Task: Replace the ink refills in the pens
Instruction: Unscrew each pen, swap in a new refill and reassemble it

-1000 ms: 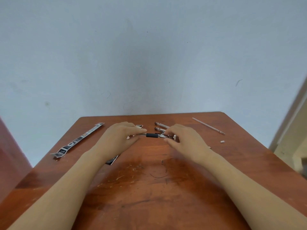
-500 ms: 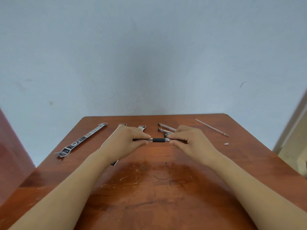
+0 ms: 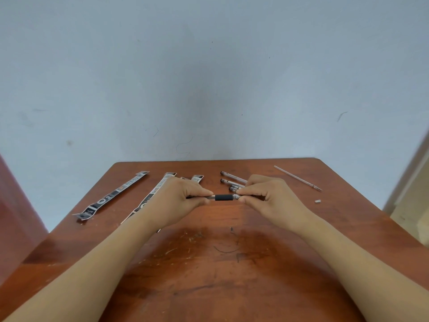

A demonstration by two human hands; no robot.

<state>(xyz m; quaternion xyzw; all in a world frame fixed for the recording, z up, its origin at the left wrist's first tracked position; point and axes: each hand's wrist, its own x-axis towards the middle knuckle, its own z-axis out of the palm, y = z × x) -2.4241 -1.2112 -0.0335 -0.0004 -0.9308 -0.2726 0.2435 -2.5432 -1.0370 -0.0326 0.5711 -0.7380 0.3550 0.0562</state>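
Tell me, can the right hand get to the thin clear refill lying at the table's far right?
Probably yes, once freed: the right hand pinches the pen together with the left hand. Only bare tabletop lies between it and the refill; nothing blocks.

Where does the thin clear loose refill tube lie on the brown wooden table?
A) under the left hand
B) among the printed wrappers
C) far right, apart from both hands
C: the thin clear refill tube lies untouched toward the far right corner of the brown wooden table, while the left hand and right hand pinch the black-gripped clear pen.
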